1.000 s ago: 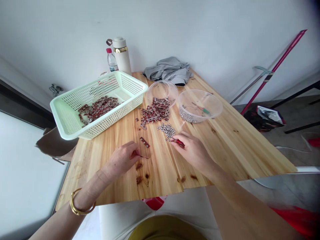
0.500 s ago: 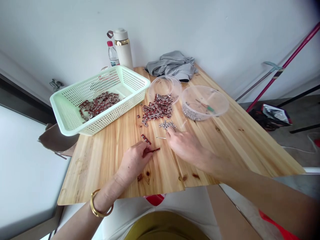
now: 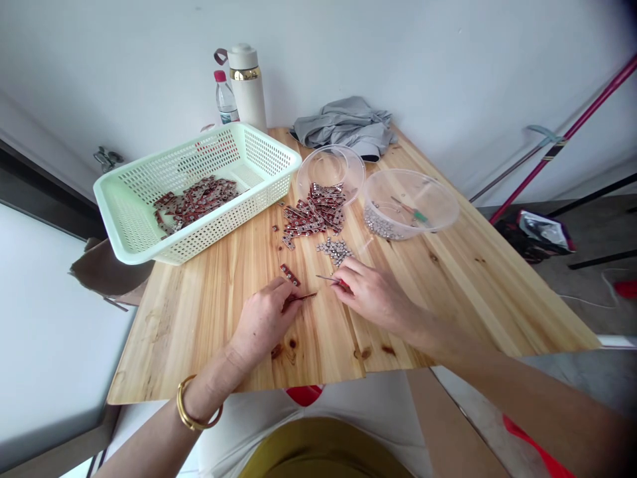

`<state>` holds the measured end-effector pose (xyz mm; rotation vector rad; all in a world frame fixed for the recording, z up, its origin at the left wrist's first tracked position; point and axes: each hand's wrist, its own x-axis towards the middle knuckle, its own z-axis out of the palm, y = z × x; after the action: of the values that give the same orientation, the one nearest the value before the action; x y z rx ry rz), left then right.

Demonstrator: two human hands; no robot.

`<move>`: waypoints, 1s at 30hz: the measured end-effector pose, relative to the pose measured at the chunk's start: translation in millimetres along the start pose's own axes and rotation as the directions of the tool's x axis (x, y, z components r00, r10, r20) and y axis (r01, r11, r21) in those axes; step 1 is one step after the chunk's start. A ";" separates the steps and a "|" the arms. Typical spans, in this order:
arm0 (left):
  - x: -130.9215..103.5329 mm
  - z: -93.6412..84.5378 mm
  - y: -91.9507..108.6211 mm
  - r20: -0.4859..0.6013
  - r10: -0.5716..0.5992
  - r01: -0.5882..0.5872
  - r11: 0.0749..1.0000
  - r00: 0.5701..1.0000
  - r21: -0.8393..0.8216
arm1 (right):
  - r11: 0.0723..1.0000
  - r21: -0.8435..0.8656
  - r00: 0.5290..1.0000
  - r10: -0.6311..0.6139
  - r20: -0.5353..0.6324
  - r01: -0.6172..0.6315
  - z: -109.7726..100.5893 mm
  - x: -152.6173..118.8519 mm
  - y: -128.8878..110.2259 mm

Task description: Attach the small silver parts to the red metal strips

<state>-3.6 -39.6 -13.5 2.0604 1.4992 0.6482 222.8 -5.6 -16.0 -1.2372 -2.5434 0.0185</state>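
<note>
Gripping dark red strip [image 3: 307, 296], left hand's fingers [image 3: 285, 289] pinch one end, other end juts toward right hand [image 3: 368, 290], fingers clamped on red-handled tool [image 3: 342, 285].

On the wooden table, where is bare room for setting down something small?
The table has bare wood left of the left hand, nearer than the green basket, and right of the right hand, nearer than the clear tub. Crowded between basket and tub: red strips, metal pieces.
</note>
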 end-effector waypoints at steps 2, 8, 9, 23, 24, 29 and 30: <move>-0.5 1.8 -1.6 -0.014 0.006 -0.006 1.000 1.000 0.012 | 0.994 0.104 1.000 0.016 -0.023 -0.014 -3.1 -7.8 -0.8; -0.9 1.2 -1.2 -0.017 0.030 -0.029 0.999 0.999 0.018 | 0.974 0.189 0.985 0.146 -0.094 -0.126 -16.4 0.3 12.8; -0.9 0.7 -0.7 -0.017 0.026 -0.026 1.000 1.000 0.015 | 0.977 0.181 0.989 0.131 -0.071 -0.117 -15.7 3.8 14.9; -1.1 0.7 -0.5 -0.018 0.002 -0.003 1.000 1.000 -0.011 | 0.931 0.339 0.990 0.115 0.084 -0.137 -8.0 16.8 -6.8; -1.2 1.0 -0.9 -0.019 0.003 -0.003 1.000 1.000 -0.009 | 0.937 0.325 0.991 0.108 0.081 -0.128 -6.4 14.1 -9.3; -1.0 1.8 -2.4 -0.024 -0.002 0.002 1.000 1.000 -0.019 | 0.936 0.332 0.992 0.094 0.088 -0.118 -0.6 -0.7 -11.0; -1.0 1.7 -2.4 -0.023 -0.002 0.002 1.000 1.000 -0.017 | 0.922 0.364 0.990 0.111 0.088 -0.136 -1.2 -2.1 -9.7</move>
<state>-4.5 -40.1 -16.5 2.0456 1.5030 0.6832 216.9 -13.5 -14.0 -1.2545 -2.3621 0.5499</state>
